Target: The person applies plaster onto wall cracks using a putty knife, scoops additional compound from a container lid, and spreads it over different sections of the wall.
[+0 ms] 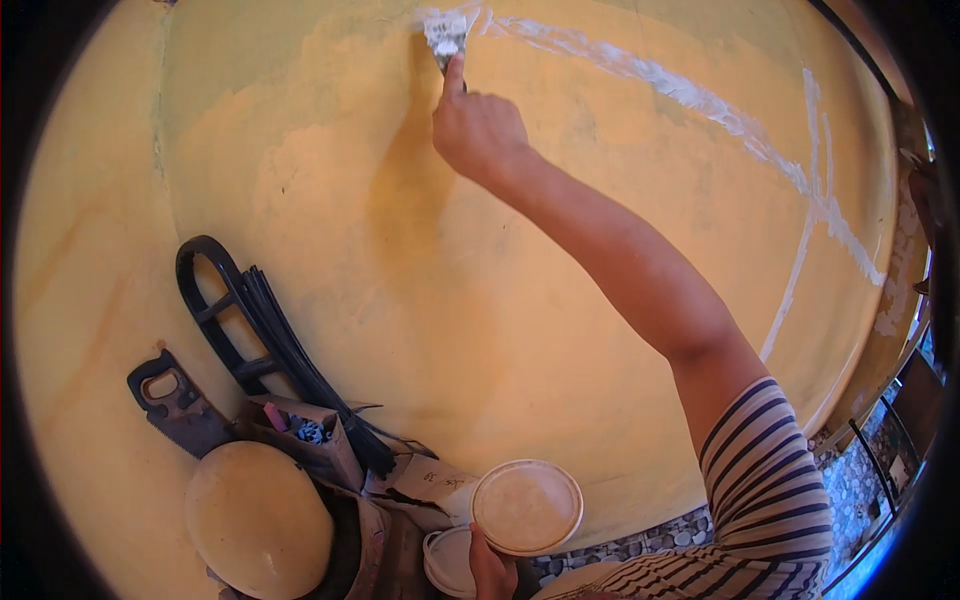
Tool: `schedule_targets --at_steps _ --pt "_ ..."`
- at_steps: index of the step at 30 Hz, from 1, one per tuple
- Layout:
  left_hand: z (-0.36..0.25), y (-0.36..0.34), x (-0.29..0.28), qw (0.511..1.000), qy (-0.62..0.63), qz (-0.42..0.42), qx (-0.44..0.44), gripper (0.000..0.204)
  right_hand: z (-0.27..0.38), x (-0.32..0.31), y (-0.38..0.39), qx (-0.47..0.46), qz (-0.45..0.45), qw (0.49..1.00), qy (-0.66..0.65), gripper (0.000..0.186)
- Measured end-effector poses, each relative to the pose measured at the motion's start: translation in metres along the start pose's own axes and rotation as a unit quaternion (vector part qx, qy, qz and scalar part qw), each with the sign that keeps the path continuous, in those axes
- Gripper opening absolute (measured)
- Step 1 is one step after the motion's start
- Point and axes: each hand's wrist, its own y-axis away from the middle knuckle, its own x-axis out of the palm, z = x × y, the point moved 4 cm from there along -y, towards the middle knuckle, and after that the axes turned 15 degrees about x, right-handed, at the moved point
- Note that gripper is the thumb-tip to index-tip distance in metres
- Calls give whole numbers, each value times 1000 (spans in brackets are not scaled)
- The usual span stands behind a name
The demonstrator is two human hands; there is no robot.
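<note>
My right hand (482, 130) reaches high up the yellow wall (400, 320), its fingers wrapped round the handle of a putty knife (445, 35). The index finger lies stretched along the knife, and white paste covers the blade, which is against the wall. From there a rough white streak of filler (660, 80) slopes down to the right. Low in the view, my left hand (492, 568) grips the edge of a round cream lid (530, 505). Part of that hand is cut off by the lower edge.
At the lower left, a handsaw (195, 415), a curved black plastic part (255, 325) and cardboard boxes (420, 485) sit by the wall. A cream dome-shaped object (260, 520) stands before them. Beside the lid is a pale round tub (450, 560). Pebble-patterned flooring (640, 535) shows below.
</note>
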Motion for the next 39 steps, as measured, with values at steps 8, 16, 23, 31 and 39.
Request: schedule_targets --at_steps 8,16,23,31,39 --pt "-5 2 -4 999 -16 -2 27 48 9 13 8 -21 26 999 7 70" --pt "-13 5 3 999 -36 10 6 49 -20 -14 -22 10 -69 997 -19 71" --pt "-5 2 0 999 -32 32 -4 50 -32 5 30 -6 8 1000 -3 74" --pt "-5 0 -2 998 -44 47 10 51 -26 -15 -22 -11 -41 998 -46 69" --pt "-2 -1 -11 998 -40 55 10 52 -30 -7 13 -21 3 997 -80 65"
